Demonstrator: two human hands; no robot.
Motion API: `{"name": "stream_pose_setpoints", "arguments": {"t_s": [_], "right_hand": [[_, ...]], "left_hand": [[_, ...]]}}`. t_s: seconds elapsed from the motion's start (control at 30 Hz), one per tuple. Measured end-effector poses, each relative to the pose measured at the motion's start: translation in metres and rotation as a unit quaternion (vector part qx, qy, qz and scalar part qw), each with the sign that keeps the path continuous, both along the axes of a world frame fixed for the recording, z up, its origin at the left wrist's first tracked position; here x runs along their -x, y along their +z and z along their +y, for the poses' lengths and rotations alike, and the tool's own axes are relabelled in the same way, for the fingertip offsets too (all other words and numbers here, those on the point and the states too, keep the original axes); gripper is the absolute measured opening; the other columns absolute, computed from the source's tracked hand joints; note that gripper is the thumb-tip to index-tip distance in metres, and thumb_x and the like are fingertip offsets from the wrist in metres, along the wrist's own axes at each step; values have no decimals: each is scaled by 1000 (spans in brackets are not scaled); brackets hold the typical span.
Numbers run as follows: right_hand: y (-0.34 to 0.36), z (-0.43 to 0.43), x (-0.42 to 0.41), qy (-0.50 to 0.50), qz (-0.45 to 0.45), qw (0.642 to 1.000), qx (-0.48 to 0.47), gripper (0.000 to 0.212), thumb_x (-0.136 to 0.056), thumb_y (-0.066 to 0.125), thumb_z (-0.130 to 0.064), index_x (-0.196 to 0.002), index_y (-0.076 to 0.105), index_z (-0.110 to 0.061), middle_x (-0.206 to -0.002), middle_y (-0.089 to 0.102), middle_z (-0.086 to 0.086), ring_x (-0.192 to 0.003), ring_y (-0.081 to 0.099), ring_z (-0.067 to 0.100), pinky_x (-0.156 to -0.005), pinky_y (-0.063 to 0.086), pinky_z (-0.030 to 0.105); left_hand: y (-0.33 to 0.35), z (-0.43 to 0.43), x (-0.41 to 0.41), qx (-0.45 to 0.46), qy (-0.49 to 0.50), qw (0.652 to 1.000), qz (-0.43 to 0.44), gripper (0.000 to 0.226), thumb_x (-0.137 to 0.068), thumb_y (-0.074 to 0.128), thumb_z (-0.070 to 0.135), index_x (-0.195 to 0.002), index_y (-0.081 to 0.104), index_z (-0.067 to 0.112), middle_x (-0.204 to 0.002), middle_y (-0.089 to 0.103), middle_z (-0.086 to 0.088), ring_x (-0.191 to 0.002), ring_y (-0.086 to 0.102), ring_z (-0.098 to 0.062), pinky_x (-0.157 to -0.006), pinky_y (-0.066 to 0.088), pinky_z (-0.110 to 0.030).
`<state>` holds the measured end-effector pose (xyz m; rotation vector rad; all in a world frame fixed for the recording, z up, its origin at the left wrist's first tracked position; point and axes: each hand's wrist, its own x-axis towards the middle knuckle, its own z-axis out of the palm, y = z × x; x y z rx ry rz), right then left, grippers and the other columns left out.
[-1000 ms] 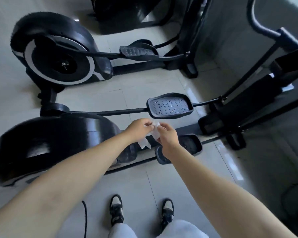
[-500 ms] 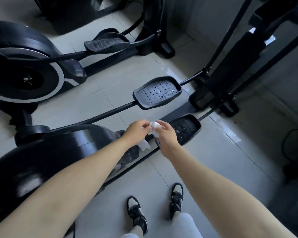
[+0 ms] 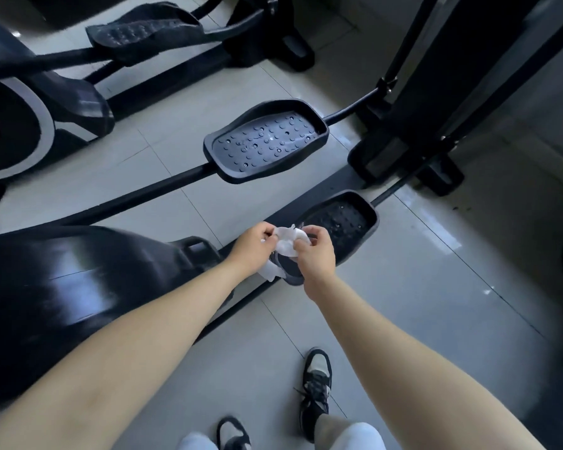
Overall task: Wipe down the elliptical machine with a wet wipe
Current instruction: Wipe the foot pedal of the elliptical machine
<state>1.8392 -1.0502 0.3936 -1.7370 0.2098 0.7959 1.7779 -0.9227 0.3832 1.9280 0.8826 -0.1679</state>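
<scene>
Both grips are pinching the same thing: the left grip (image 3: 252,246) and the right grip (image 3: 316,254) each hold an edge of the wet wipe (image 3: 288,241), fingers curled round it, with a loose tail hanging below the left one. From where I stand, the person seems to be pulling the wipe open, or refolding it, to get a clean face before it goes to work; it is not yet touching the elliptical machine (image 3: 332,186). The wipe is held in the air just over the near end of the near pedal (image 3: 342,222). I'd guess that pedal, or the glossy black flywheel housing (image 3: 78,280) beside it, gets wiped first. The far pedal (image 3: 267,139) sits higher on its bar, well apart from the hands. A pale, shiny tiled floor (image 3: 403,287) carries everything. A second machine (image 3: 30,118) stands toward its far left corner, and the person's black-and-white shoes (image 3: 316,384) are at its near edge. The room is dim.
</scene>
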Motion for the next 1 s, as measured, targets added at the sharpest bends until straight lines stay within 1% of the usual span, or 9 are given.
{"name": "stream_pose_setpoints", "arguments": {"t_s": [0.17,0.27,0.33,0.5,0.67,0.77,0.83,0.9,1.0], "right_hand": [[-102,2,-14,-25,6,999,-26,19,-93,55,-13,-106,57,-27,-109,66,0,-102,68,24,-91,58,43],[-161,5,-14,-6,5,1000,-27,18,-92,59,-19,-107,63,-28,-108,69,-3,-100,67,18,-77,55,30],[-198,6,-13,9,-4,999,-32,21,-93,60,-21,-111,68,-26,-108,70,-7,-102,65,11,-75,51,25],[-273,10,-12,34,-24,999,-18,30,-94,62,-29,-122,69,-29,-112,69,-8,-100,68,11,-86,61,41],[-331,11,-23,75,-119,989,44,35,-93,53,-4,-119,68,-23,-112,68,-3,-85,60,-1,-53,42,6],[-356,7,-28,86,-196,972,94,36,-89,41,3,-109,57,-21,-106,62,0,-81,57,13,-58,43,20],[-373,5,-28,105,-232,958,134,31,-90,38,1,-106,53,-21,-104,58,-1,-84,55,21,-63,42,30],[-391,5,-24,165,-269,934,165,24,-94,43,-3,-104,62,-14,-106,56,0,-90,54,22,-71,39,30],[-418,5,-11,296,-334,878,173,22,-94,49,-7,-94,71,-10,-110,60,0,-104,58,24,-79,43,31]], "left_hand": [[-104,-6,-15,-6,6,1000,-16,7,-98,53,18,-102,55,24,-87,61,9,-73,54,-9,-63,39,-23],[-168,-3,-16,5,-26,1000,-17,24,-96,48,10,-93,63,29,-92,64,15,-86,58,-8,-70,40,-20],[-204,0,-15,14,-40,999,-20,28,-97,47,12,-97,68,31,-98,68,16,-96,62,-5,-75,42,-19],[-279,-2,-12,21,-72,996,-51,22,-99,53,25,-110,70,34,-103,72,18,-103,65,-3,-90,52,-26],[-339,3,-9,10,-73,994,-75,29,-98,53,17,-118,61,36,-111,67,19,-108,61,0,-87,45,-18],[-370,10,-9,-31,-76,993,-80,33,-97,53,13,-125,57,31,-125,61,12,-115,58,-9,-86,41,-18],[-388,12,-10,-72,-100,990,-61,40,-98,54,14,-136,55,27,-146,49,7,-127,52,-12,-95,38,-22],[-401,11,-10,-93,-122,988,-36,50,-100,54,19,-150,46,24,-164,29,5,-139,44,-15,-105,36,-26],[-409,7,-8,-89,-152,984,-17,59,-102,53,27,-158,35,25,-170,13,5,-145,39,-21,-113,37,-32]]}}
